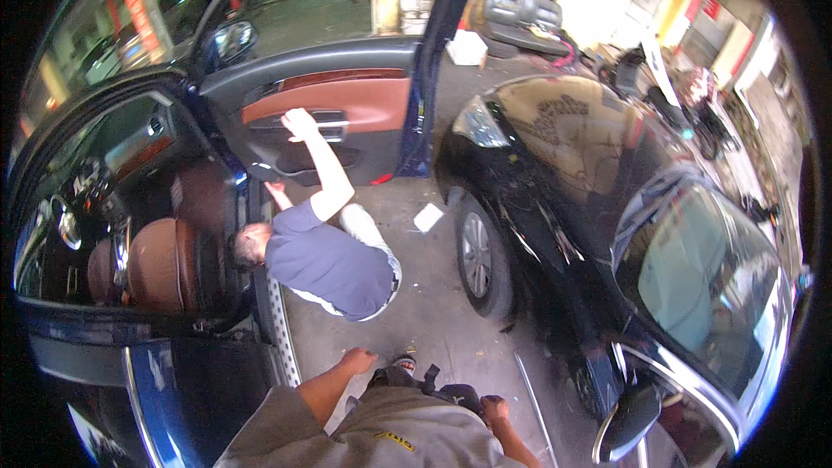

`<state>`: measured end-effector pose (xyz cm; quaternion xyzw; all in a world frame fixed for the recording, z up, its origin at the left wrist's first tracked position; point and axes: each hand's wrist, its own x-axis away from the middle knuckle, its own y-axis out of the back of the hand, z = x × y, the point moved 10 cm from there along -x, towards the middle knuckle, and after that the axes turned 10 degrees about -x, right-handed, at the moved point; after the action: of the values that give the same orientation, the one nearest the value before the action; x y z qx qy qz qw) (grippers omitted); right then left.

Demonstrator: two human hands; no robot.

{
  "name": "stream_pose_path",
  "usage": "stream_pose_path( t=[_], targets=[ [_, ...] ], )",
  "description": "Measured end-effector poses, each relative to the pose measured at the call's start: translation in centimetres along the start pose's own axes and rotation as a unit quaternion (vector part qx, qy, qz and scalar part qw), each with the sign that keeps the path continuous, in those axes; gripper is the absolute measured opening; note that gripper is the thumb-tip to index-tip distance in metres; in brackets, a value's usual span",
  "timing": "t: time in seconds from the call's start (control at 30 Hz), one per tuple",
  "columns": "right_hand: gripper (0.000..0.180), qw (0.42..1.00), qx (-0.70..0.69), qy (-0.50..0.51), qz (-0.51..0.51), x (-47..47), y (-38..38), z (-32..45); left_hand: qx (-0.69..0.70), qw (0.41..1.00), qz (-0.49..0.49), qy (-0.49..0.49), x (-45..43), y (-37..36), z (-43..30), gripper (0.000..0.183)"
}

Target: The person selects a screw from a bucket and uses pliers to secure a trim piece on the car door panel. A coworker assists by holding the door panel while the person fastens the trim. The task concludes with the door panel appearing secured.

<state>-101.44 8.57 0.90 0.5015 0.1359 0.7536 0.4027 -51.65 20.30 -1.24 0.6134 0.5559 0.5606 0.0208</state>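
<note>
My left hand (358,361) hangs in front of my left hip with its fingers curled; nothing can be made out in it. Beside a black pouch (460,396) at my waist is my right hand (496,409), its grip partly hidden. Ahead of me a person in a dark T-shirt (331,266) crouches by the door opening of a blue car, head near the sill. That person's one hand is raised against the open door's brown and black inner panel (374,104), the other is low by the door's bottom edge.
A silver running board (281,331) lies along the left. A black car (546,208) with its front wheel (478,253) stands at the right, its side mirror (627,422) near me. A white sheet (428,218) and a long thin rod (535,406) lie on the floor. Car seats (520,13) stand at the back.
</note>
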Motion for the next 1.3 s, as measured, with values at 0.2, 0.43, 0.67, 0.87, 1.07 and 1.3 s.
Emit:
stream_pose_path(
  t=[0.2,0.43,0.67,0.87,1.07,1.3],
  targets=[
    [0.036,0.974,0.157,0.128,0.104,-8.5,1.8,10.3,0.110,0.983,-0.116,0.086,0.6,2.0,5.1,0.037],
    [0.038,0.797,0.493,0.266,0.226,-20.3,0.1,14.3,-0.122,0.967,0.140,0.177,10.3,-13.2,9.0,0.058],
    [0.047,0.797,0.487,0.284,0.215,-30.5,2.4,20.9,0.168,0.942,0.045,0.286,17.1,-15.9,0.2,0.040],
    [0.040,0.850,0.358,0.367,0.125,-31.5,2.9,26.6,0.243,0.929,-0.016,0.278,15.0,-11.7,-5.2,0.027],
    [0.042,0.861,0.365,0.284,0.213,-31.5,2.1,22.4,0.293,0.901,-0.042,0.316,15.8,-11.8,-3.9,0.022],
    [0.030,0.753,0.497,0.324,0.286,-32.3,4.1,17.8,0.172,0.928,-0.072,0.323,13.7,-11.7,-5.1,0.038]
  ],
)
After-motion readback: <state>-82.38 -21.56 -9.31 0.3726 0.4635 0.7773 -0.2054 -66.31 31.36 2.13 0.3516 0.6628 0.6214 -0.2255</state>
